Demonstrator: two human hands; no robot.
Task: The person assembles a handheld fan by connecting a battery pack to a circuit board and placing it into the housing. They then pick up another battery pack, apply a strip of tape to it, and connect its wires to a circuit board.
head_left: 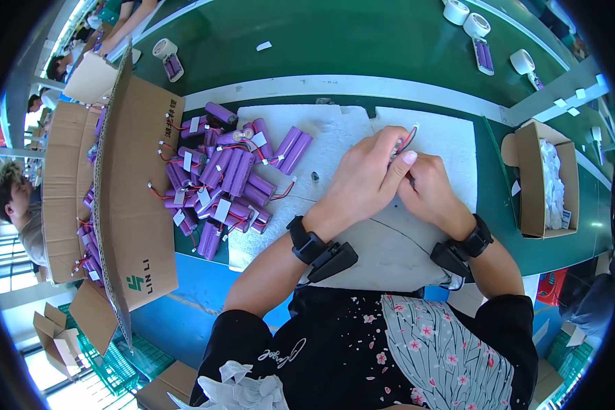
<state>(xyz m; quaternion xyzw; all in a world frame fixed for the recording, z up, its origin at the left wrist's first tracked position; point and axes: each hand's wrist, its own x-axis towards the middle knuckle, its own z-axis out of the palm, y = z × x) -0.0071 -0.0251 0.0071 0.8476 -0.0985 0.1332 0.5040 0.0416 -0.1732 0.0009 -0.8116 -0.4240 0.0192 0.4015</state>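
Observation:
Over a white foam board (301, 225), my left hand (362, 178) and my right hand (428, 188) meet with fingers closed. A short lead (408, 139) of red and black wires, tipped with a small white connector, pokes up past my left fingertips. Whatever the lead is joined to is hidden by my hands. To the left lies a heap of purple battery packs (232, 174), many with red and black leads and white labels. A pair of purple cells (296, 150) rests at the heap's right side, on the board.
A tall open cardboard box (143, 198) holding more purple packs stands left of the heap. On the right is a smaller carton (526, 178) with white bagged items. Beyond a pale rail, tape rolls (477, 25) and packs sit on the green surface (335, 41). People work at far left.

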